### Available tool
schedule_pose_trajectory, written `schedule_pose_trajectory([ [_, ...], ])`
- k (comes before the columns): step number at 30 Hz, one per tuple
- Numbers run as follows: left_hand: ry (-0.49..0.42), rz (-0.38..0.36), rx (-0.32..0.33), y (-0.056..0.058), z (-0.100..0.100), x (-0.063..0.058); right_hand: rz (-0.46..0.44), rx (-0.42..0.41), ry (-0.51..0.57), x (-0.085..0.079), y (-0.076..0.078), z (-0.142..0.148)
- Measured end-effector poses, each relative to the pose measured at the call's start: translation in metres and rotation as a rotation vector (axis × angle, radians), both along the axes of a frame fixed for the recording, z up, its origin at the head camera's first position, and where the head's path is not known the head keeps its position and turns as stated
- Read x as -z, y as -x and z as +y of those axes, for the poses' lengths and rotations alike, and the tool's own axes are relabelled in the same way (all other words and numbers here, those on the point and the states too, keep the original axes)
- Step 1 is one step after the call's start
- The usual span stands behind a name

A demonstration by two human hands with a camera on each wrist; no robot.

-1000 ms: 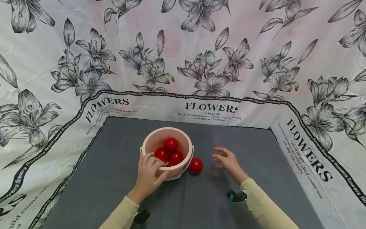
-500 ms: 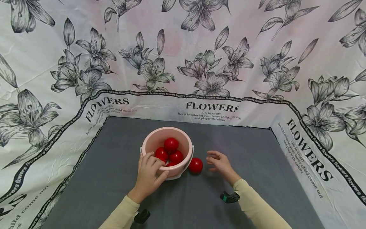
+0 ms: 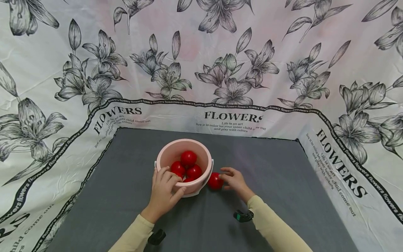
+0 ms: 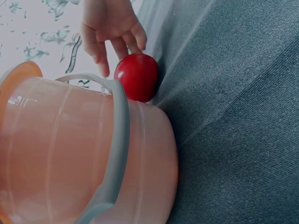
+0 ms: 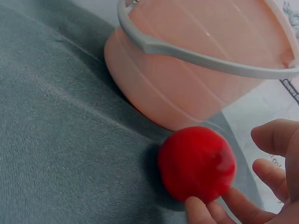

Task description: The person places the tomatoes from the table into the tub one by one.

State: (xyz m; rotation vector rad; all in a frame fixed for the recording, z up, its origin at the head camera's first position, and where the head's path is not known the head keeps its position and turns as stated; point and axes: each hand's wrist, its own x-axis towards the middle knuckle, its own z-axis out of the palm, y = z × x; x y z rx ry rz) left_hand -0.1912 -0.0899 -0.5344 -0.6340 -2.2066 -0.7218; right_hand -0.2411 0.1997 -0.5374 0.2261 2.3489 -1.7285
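Note:
A pale pink bucket (image 3: 201, 148) with a light grey handle (image 5: 205, 58) stands upright on the grey cloth, several round red things (image 3: 188, 159) inside it. My left hand (image 3: 163, 190) grips its near left rim, fingers bent over the edge and thumb along the outside. One more smooth, shiny red thing (image 5: 196, 163), ball-like or tomato-like, lies on the cloth against the bucket's right side. Around its right side are the spread fingers of my right hand (image 3: 235, 182), fingertips right at its surface. The right wrist view shows that thumb apart from it.
Grey cloth (image 3: 132, 154) covers the table. White fabric printed with flowers (image 3: 233, 87) hangs along the back and sides. Each wrist wears a black strap (image 3: 243, 216) below a cream sleeve (image 3: 270, 224).
My right hand has moved left, from a gap away up to the loose red thing. My left hand has stayed on the bucket's rim, and the bucket has not moved.

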Motion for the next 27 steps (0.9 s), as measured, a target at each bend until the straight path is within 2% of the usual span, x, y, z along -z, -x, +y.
schedule_pose_trajectory([
  [13,-0.005,-0.013,0.005,0.0,0.0,0.001,-0.008,0.003,-0.084,0.016,0.004,-0.014],
  [27,-0.003,0.002,0.005,0.0,-0.001,0.001,0.039,0.01,-0.109,0.015,0.002,-0.02],
])
